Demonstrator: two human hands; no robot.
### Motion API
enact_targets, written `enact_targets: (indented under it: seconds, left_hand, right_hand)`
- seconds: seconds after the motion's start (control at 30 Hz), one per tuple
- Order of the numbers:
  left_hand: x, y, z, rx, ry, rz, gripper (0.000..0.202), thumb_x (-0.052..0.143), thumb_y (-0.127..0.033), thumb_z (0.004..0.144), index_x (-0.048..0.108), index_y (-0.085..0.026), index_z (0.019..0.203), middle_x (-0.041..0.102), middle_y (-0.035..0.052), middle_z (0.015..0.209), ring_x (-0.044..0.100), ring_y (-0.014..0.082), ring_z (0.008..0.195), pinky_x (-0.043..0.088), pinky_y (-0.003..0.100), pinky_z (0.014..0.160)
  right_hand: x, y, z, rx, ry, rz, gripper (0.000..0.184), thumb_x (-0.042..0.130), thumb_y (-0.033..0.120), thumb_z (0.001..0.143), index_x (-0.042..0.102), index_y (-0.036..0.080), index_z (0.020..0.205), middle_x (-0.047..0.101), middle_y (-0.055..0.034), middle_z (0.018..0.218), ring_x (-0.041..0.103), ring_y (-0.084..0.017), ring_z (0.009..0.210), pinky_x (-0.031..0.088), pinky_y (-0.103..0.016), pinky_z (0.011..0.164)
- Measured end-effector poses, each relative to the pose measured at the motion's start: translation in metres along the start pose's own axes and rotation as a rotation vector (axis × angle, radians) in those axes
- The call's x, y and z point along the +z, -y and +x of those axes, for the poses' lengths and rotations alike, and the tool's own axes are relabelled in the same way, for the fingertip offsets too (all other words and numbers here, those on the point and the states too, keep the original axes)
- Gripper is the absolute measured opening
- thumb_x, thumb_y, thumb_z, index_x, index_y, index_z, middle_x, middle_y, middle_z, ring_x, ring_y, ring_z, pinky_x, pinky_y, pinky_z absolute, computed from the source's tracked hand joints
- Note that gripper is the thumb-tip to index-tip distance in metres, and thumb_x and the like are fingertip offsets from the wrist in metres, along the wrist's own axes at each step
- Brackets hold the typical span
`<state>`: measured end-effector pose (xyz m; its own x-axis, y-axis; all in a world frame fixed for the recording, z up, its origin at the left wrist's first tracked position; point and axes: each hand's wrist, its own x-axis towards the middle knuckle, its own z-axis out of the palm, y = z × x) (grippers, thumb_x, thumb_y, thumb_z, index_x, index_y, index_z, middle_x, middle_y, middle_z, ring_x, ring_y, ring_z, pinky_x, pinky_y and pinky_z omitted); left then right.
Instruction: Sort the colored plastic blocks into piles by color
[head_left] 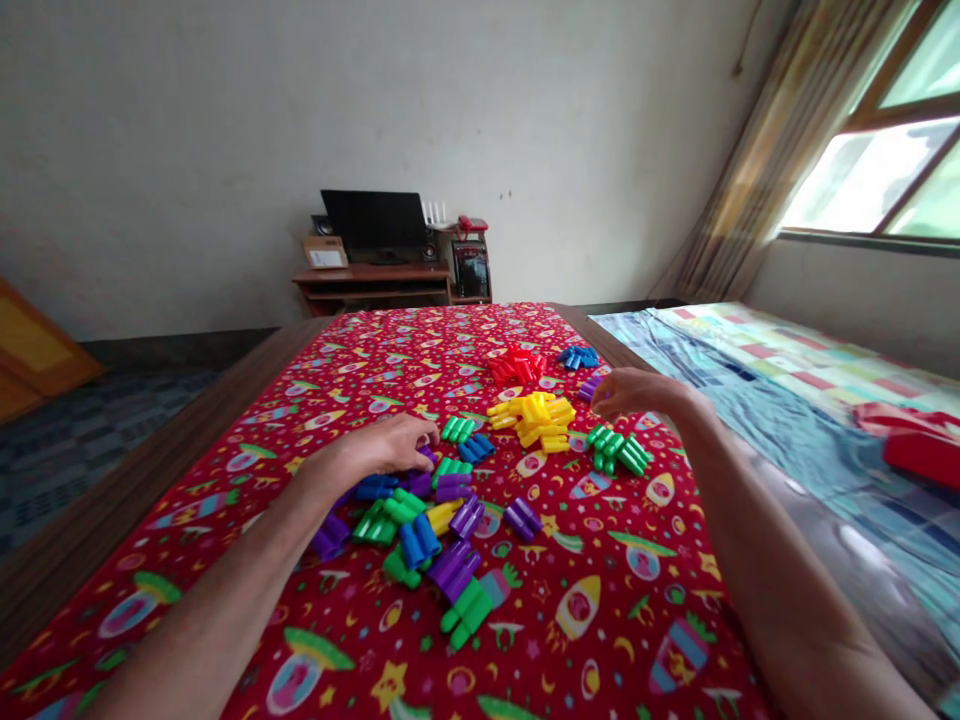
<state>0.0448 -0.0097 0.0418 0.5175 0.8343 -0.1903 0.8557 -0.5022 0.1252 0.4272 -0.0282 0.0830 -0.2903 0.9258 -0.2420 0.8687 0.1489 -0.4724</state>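
Observation:
My left hand reaches over a mixed pile of plastic building blocks, its fingers curled on a purple block. Around it lie green blocks, blue blocks and more purple blocks. At the right, the fingers of my right hand are closed on another purple block, partly hidden by the hand. Close to this hand are a yellow pile, a red pile, a few dark blue blocks and a green group.
A red patterned cloth covers the table. Beyond it stands a desk with a monitor and a red telephone. On the right is a bed below a curtained window.

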Motion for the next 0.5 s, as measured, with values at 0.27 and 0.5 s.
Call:
enact_targets:
  seconds: [0.27,0.5]
  left_hand:
    - [-0.021,-0.032,-0.002,0.036,-0.331,-0.619,0.047,0.071,-0.053,0.064,0.067,-0.017,0.093,0.072,0.0031,0.077,0.068,0.0221,0.072,0.053,0.03,0.065]
    - [-0.009,-0.078,-0.001,0.06,-0.378,-1.115,0.081,0.074,-0.068,0.058,0.055,-0.016,0.118,0.074,0.0066,0.085,0.071,0.0255,0.078,0.057,0.034,0.066]
  right_hand:
    - [0.018,0.077,-0.014,-0.441,-0.408,-0.012,0.026,0.055,0.028,0.089,0.072,0.013,0.102,0.072,-0.0059,0.08,0.06,-0.012,0.066,0.04,-0.024,0.062]
    - [0.078,0.123,-0.004,-0.714,-0.364,0.007,0.032,0.06,0.023,0.089,0.061,0.018,0.121,0.07,-0.0051,0.087,0.059,-0.011,0.068,0.037,-0.022,0.063]
